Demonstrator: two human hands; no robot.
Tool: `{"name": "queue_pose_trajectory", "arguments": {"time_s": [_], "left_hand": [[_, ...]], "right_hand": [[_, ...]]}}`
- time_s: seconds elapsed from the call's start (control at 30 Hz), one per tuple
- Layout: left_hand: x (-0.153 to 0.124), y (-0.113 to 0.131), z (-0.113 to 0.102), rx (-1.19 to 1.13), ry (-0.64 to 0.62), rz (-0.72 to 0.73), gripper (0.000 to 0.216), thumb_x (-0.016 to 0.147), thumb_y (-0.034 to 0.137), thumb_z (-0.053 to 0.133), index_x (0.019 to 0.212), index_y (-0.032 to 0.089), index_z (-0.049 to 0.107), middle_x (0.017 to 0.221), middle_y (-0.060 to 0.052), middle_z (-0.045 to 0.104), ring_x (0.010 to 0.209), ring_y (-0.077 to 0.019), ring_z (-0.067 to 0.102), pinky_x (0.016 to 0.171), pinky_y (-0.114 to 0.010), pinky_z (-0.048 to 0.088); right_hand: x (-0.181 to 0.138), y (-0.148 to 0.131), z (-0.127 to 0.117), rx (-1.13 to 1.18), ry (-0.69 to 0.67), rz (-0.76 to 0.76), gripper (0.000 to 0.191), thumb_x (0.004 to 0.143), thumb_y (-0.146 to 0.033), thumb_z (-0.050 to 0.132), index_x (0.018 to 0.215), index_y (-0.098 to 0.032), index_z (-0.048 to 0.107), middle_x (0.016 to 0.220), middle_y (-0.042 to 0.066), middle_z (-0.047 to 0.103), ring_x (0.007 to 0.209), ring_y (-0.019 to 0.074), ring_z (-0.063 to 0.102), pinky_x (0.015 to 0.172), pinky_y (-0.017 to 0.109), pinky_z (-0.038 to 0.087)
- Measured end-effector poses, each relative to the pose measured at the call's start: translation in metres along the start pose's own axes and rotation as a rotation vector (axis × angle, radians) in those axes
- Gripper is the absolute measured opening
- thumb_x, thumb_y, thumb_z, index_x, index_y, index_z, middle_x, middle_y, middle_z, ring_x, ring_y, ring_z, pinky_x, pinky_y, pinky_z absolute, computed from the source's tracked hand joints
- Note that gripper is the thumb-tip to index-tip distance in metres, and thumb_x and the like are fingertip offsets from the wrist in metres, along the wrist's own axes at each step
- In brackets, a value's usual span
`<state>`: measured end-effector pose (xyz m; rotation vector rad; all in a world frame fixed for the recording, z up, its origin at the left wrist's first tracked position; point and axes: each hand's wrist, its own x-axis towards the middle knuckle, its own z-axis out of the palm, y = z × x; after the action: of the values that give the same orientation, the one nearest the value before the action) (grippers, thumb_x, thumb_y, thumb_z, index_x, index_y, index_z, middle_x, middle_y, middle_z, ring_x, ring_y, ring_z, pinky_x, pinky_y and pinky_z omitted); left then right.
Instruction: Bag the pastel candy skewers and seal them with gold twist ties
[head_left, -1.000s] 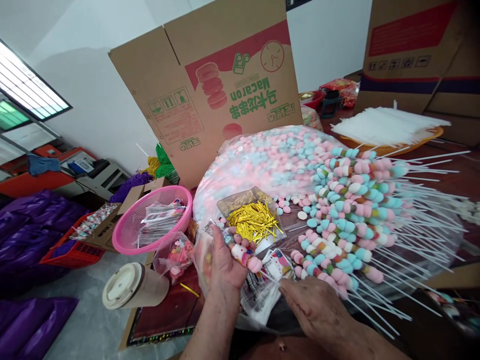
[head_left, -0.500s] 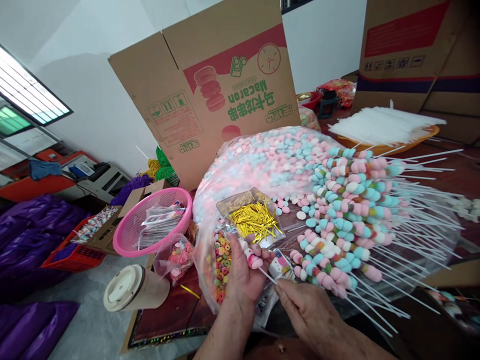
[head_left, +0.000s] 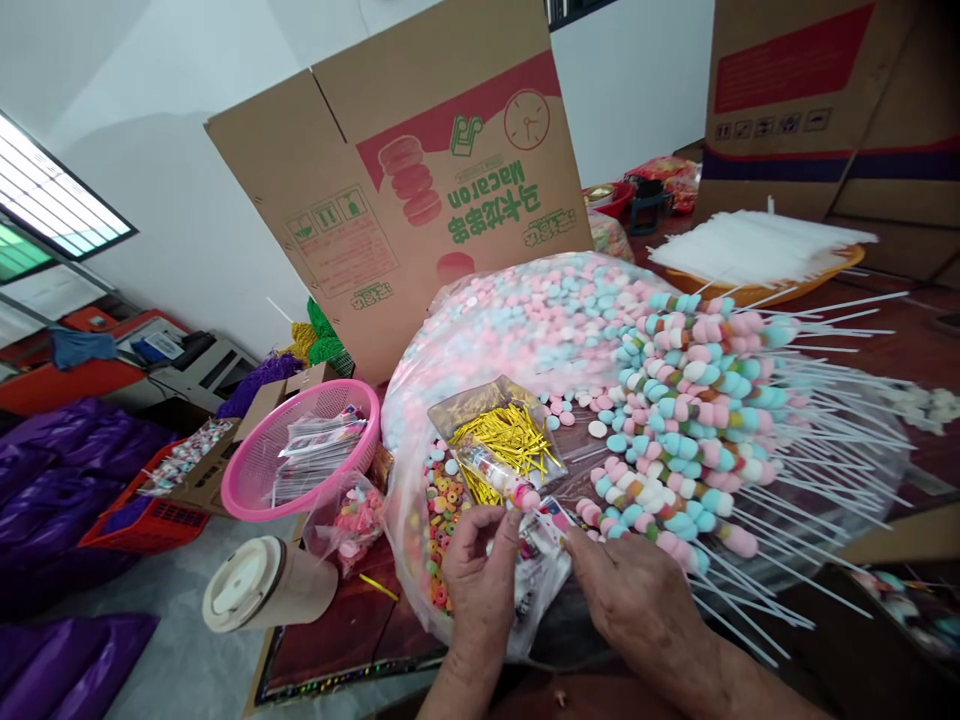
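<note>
A marshmallow candy skewer (head_left: 495, 475) in a clear printed sleeve slants up from my left hand (head_left: 480, 580), whose thumb and forefinger pinch its lower end. My right hand (head_left: 637, 590) has its fingers drawn together, the tips at the edge of a small printed packet (head_left: 553, 518). Clear plastic bags (head_left: 536, 580) lie between the hands. Gold twist ties (head_left: 510, 440) fill an open pouch just beyond. Ring-shaped candies (head_left: 442, 500) in a bag are left of my left hand. Finished-looking candy skewers (head_left: 690, 400) with white sticks are piled to the right.
A large bag of pink and blue candies (head_left: 525, 320) rests before a cardboard box (head_left: 315, 180). Left stand a pink basket (head_left: 232, 475) of printed sleeves and a lidded cup (head_left: 300, 590). White sticks (head_left: 750, 245) lie in an orange tray at the back right.
The skewer has turned upward and moved away from me, now pinched by its lower end in my left hand. My right hand has left the stick and moved to the printed packet.
</note>
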<state>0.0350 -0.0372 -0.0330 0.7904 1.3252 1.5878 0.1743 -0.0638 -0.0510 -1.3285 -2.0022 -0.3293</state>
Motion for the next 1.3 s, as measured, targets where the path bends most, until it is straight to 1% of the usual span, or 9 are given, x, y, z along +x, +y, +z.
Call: {"name": "queue_pose_trajectory", "arguments": {"time_s": [0.1, 0.3, 0.63, 0.77, 0.93, 1.03, 1.1, 1.2, 1.3], "left_hand": [[0.001, -0.002, -0.005, 0.143, -0.123, -0.023, 0.017, 0.058, 0.009, 0.075, 0.074, 0.014, 0.07, 0.074, -0.005, 0.069, 0.07, -0.0145, 0.061, 0.068, -0.02, 0.047], [0.01, -0.013, -0.015, 0.258, -0.098, -0.152, 0.007, 0.063, 0.012, 0.069, 0.069, 0.015, 0.071, 0.064, -0.003, 0.069, 0.058, -0.0138, 0.059, 0.057, -0.02, 0.044], [0.012, -0.011, -0.033, 0.667, -0.224, 0.149, 0.014, 0.064, 0.011, 0.065, 0.062, 0.025, 0.067, 0.062, -0.002, 0.06, 0.064, -0.0174, 0.049, 0.064, -0.021, 0.034], [0.008, -0.013, -0.035, 0.584, -0.222, 0.128, 0.016, 0.064, 0.009, 0.064, 0.06, 0.024, 0.063, 0.062, -0.003, 0.054, 0.064, -0.0192, 0.046, 0.067, -0.022, 0.035], [-0.011, -0.019, -0.038, 0.469, -0.4, 0.12, 0.01, 0.066, 0.011, 0.067, 0.066, 0.022, 0.067, 0.068, -0.006, 0.057, 0.07, -0.019, 0.051, 0.075, -0.024, 0.039], [-0.006, -0.012, -0.044, 0.568, -0.371, 0.231, 0.014, 0.071, 0.014, 0.063, 0.081, 0.023, 0.069, 0.08, -0.008, 0.064, 0.079, -0.021, 0.056, 0.085, -0.03, 0.039], [0.01, -0.001, -0.048, 0.685, -0.345, 0.34, 0.027, 0.069, 0.016, 0.064, 0.095, 0.024, 0.066, 0.104, -0.011, 0.063, 0.103, -0.0262, 0.052, 0.099, -0.038, 0.03], [0.04, 0.017, -0.045, 0.916, -0.525, 0.455, 0.056, 0.056, 0.02, 0.076, 0.109, 0.026, 0.06, 0.134, -0.011, 0.046, 0.13, -0.0327, 0.027, 0.108, -0.048, 0.005], [0.055, 0.031, -0.032, 0.885, -0.754, 0.478, 0.048, 0.054, 0.028, 0.078, 0.1, 0.028, 0.063, 0.117, -0.01, 0.06, 0.121, -0.0321, 0.042, 0.107, -0.049, 0.007]], "right_hand": [[0.0, -0.005, 0.0, -0.051, 0.002, -0.044, 0.028, 0.081, -0.004, 0.035, 0.085, -0.01, 0.062, 0.045, 0.001, 0.052, 0.044, 0.0143, 0.047, 0.055, 0.031, 0.029], [-0.003, -0.016, 0.002, -0.102, -0.092, -0.11, 0.028, 0.07, -0.002, 0.043, 0.091, -0.008, 0.06, 0.052, 0.005, 0.059, 0.05, 0.0167, 0.052, 0.059, 0.034, 0.032], [-0.005, -0.029, 0.008, -0.099, -0.245, -0.172, 0.025, 0.067, -0.003, 0.052, 0.09, -0.007, 0.062, 0.055, 0.006, 0.062, 0.051, 0.0191, 0.057, 0.057, 0.035, 0.036], [-0.004, -0.032, 0.01, -0.116, -0.293, -0.147, 0.023, 0.066, -0.004, 0.056, 0.089, -0.007, 0.062, 0.054, 0.005, 0.062, 0.051, 0.0202, 0.058, 0.056, 0.034, 0.035], [-0.002, -0.031, 0.017, -0.132, -0.321, -0.11, 0.028, 0.063, -0.002, 0.056, 0.089, -0.006, 0.062, 0.055, 0.007, 0.064, 0.049, 0.0208, 0.059, 0.054, 0.034, 0.034], [-0.001, -0.026, 0.019, -0.137, -0.275, -0.08, 0.025, 0.064, -0.003, 0.054, 0.088, -0.009, 0.062, 0.053, 0.005, 0.063, 0.049, 0.02, 0.058, 0.054, 0.033, 0.032], [0.001, -0.02, 0.017, -0.111, -0.233, -0.063, 0.021, 0.067, -0.004, 0.053, 0.085, -0.012, 0.061, 0.05, 0.003, 0.061, 0.046, 0.018, 0.056, 0.053, 0.031, 0.029], [0.007, -0.009, 0.01, -0.013, -0.194, -0.06, 0.02, 0.072, -0.006, 0.048, 0.084, -0.015, 0.06, 0.049, 0.0, 0.06, 0.045, 0.0149, 0.054, 0.052, 0.029, 0.026], [0.018, 0.005, -0.003, 0.079, -0.212, -0.084, 0.02, 0.077, -0.007, 0.043, 0.082, -0.018, 0.059, 0.054, -0.001, 0.062, 0.048, 0.0139, 0.055, 0.052, 0.028, 0.026]]}}
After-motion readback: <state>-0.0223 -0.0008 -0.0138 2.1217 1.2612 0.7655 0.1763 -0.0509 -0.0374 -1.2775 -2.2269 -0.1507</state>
